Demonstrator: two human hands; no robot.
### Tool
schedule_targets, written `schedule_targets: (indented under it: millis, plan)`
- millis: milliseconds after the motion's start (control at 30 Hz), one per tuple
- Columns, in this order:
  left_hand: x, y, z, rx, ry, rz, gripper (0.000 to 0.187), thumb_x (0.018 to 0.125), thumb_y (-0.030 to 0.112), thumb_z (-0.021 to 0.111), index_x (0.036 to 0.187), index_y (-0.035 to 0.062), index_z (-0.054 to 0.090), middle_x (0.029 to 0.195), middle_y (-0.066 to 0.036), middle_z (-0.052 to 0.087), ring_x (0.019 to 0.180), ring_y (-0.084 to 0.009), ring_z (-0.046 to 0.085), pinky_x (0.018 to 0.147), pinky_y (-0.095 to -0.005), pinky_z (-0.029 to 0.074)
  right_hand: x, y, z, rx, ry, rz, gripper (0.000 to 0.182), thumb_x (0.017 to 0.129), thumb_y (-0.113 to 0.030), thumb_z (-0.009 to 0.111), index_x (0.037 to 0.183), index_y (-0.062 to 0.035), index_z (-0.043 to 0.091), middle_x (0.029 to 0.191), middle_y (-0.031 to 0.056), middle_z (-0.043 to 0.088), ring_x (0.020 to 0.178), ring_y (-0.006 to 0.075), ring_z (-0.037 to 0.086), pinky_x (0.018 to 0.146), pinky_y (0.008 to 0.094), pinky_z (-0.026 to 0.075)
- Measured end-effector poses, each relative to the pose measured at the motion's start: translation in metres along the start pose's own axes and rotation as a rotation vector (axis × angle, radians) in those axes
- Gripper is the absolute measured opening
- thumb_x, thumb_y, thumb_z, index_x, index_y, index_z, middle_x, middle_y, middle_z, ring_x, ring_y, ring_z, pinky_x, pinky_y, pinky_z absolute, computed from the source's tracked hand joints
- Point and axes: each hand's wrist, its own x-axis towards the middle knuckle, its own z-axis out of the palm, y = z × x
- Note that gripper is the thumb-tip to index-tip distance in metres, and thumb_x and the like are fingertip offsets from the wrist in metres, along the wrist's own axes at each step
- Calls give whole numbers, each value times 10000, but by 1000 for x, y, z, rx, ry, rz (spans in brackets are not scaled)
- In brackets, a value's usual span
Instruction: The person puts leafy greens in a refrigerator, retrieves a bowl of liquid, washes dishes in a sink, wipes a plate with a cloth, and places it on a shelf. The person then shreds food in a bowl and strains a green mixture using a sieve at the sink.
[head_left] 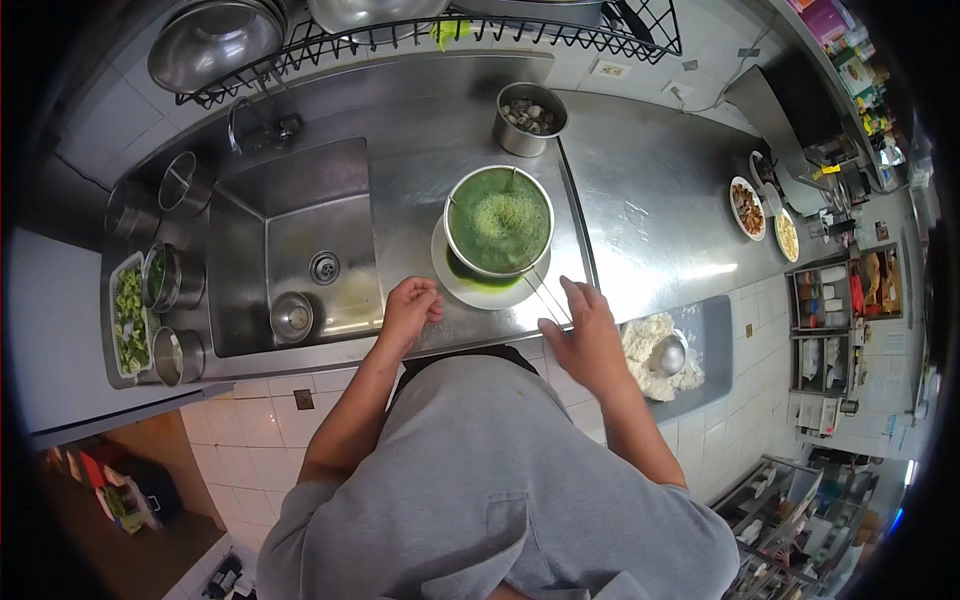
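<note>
A round strainer (500, 222) full of frothy green liquid rests over a white bowl (484, 296), where more green liquid shows beneath it. The strainer's wire handle (546, 297) points toward the front edge of the counter. My right hand (588, 335) is beside that handle, thumb and fingers apart, holding nothing. Left of the bowl, my left hand (411, 308) hovers near the counter's front edge with its fingers curled together; nothing shows in it.
A sink (290, 215) holding a small metal cup (291, 317) lies left. Behind the strainer stands a metal pot (530, 128). Greens fill a tray (117, 345) at far left. Two filled plates (747, 209) are at right; a grey tub (716, 340) sits lower right.
</note>
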Motion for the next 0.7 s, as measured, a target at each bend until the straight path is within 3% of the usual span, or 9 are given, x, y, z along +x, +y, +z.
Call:
schedule_targets:
  millis: [67,133,167,233,267,433,500,567,700]
  plan:
    - [4,1,5,44,-22,11,211,1039,116,608,1212,-4,618,1037,-140,708,801,-190,701,700,-320,605,-2,25,2,-92,-61,27,577,981,-269,726,1440,32,547,1179,254,686,1087,385,677,969,439,532]
    - [8,5,10,65,-77,54,221,1048,122,606,1222,-14,623,1034,-130,708,805,-185,700,698,-312,605,2,33,-3,434,-594,534,435,1011,-257,693,1317,43,616,903,151,710,787,259,698,750,375,568]
    - [12,8,14,60,-73,52,221,1048,122,606,1222,-14,623,1034,-130,708,805,-185,700,698,-312,605,1,32,-3,430,-599,531,435,1011,-257,693,1317,43,616,903,151,710,787,259,698,750,375,568]
    - [21,20,25,105,-125,113,280,1059,187,612,1245,-21,623,1054,-129,707,829,-193,708,690,-307,605,2,30,-4,774,-608,524,291,1038,-236,646,1149,33,659,700,29,606,573,128,566,558,294,490]
    - [26,27,31,103,-118,111,280,1059,187,612,1245,-21,623,1054,-129,707,829,-193,708,690,-307,605,0,29,-4,921,-563,548,224,1036,-209,634,1048,13,654,696,-9,548,555,79,486,505,258,413]
    - [27,82,70,120,-53,-33,487,1066,363,616,1352,-28,562,1212,-172,672,786,-249,749,658,-344,638,0,15,-19,839,-492,506,183,1038,-182,615,1036,-1,644,669,-12,531,529,80,471,496,257,401]
    - [37,84,78,214,-47,-51,487,1086,350,578,1390,-26,528,1269,-195,653,760,-268,759,660,-350,660,-2,14,-25,835,-468,482,171,1038,-175,613,1027,-6,639,664,-14,527,530,78,470,492,257,396]
    - [45,81,82,233,-74,91,445,1106,317,529,1387,-28,549,1280,-200,667,827,-277,769,671,-341,674,-4,14,-29,870,-462,494,158,1040,-166,608,1012,-11,625,661,-17,521,532,75,471,494,252,398]
    - [53,88,85,147,-90,32,404,1109,266,519,1374,-33,573,1280,-200,682,911,-291,774,680,-339,685,-8,19,-33,895,-470,487,164,1044,-169,609,1016,-8,620,665,-20,523,534,71,468,493,249,398]
